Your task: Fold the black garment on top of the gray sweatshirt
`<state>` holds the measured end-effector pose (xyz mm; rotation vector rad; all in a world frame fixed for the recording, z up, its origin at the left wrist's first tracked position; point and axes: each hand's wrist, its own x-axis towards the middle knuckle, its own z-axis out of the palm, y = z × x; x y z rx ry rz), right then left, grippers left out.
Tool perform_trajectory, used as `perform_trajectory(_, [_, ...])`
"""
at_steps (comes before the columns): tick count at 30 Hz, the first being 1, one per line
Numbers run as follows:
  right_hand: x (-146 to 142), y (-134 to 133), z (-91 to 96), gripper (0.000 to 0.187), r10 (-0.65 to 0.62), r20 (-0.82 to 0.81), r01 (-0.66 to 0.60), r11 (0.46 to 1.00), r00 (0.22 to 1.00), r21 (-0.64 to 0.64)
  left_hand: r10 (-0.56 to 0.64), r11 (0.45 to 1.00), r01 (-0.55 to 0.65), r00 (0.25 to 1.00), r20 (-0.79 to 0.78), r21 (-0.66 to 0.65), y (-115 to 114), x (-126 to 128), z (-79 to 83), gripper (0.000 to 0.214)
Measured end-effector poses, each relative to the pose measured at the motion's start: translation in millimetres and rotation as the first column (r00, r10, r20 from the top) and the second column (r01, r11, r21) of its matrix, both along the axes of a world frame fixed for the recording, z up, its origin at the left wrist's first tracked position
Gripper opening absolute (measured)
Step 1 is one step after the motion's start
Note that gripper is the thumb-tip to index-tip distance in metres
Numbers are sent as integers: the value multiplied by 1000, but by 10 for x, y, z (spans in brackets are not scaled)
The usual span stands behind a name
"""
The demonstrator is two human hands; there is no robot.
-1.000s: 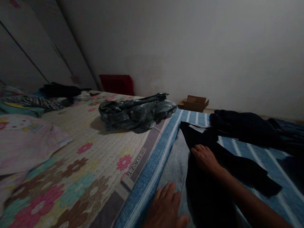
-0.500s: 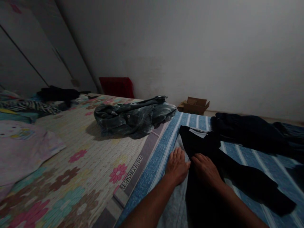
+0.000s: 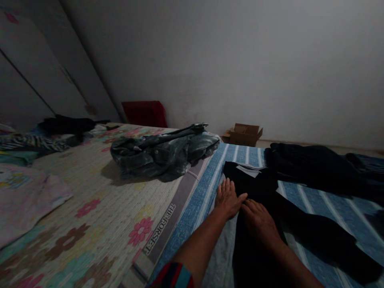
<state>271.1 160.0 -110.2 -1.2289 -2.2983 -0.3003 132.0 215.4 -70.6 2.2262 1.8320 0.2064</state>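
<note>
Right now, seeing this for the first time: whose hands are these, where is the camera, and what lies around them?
No machine here: a person wears a camera on the head, looking down at their own bare hands. The right hand lies flat on a black garment spread over a blue striped sheet; the left hand lies flat beside it, at the garment's edge. They hold nothing. To the left, a denim jacket lies crumpled on a floral mat; a cardboard box sits by the wall.
</note>
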Motion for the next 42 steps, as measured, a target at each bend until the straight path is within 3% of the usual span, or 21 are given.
perform_trajectory(4, [3, 21, -15, 35, 1, -19, -1, 1000, 1000, 7, 11, 1000, -10, 1000, -23, 7, 45, -5, -125, 85])
perform_trajectory(7, [-20, 18, 35, 33, -21, -13, 21, 1000, 1000, -23, 14, 999, -13, 1000, -25, 33, 61, 7, -127, 84])
perform_trajectory(12, [40, -93, 240, 27, -37, -31, 34, 996, 999, -87, 12, 999, -14, 999, 36, 41, 71, -27, 28, 70])
perform_trajectory(17, [465, -333, 425, 24, -92, -194, 79, 994, 977, -77, -74, 994, 71, 997, 31, 89, -149, -299, 205, 55])
perform_trajectory(20, [789, -465, 480, 26, -208, -295, 148, 966, 933, -213, -113, 989, 113, 994, -9, 99, -375, -464, 233, 51])
perform_trajectory(24, [1027, -613, 483, 27, -382, -419, 190, 882, 824, -431, -160, 983, 165, 984, -77, 78, -614, -516, 183, 54])
perform_trajectory(28, [1012, -734, 436, 31, -440, -493, 129, 829, 751, -544, -162, 986, 166, 979, -125, 25, -705, -441, 87, 58])
perform_trajectory(33, [926, -811, 392, 35, -443, -462, 119, 808, 768, -577, -147, 989, 150, 977, -157, 8, -700, -393, 6, 62])
perform_trajectory(38, [910, -820, 412, 36, -444, -446, 143, 815, 777, -562, -167, 986, 169, 974, -151, 2, -771, -384, 64, 61])
perform_trajectory(42, [949, -844, 468, 33, -469, -497, 160, 824, 730, -544, -208, 977, 213, 967, -149, 17, -998, -400, 157, 59])
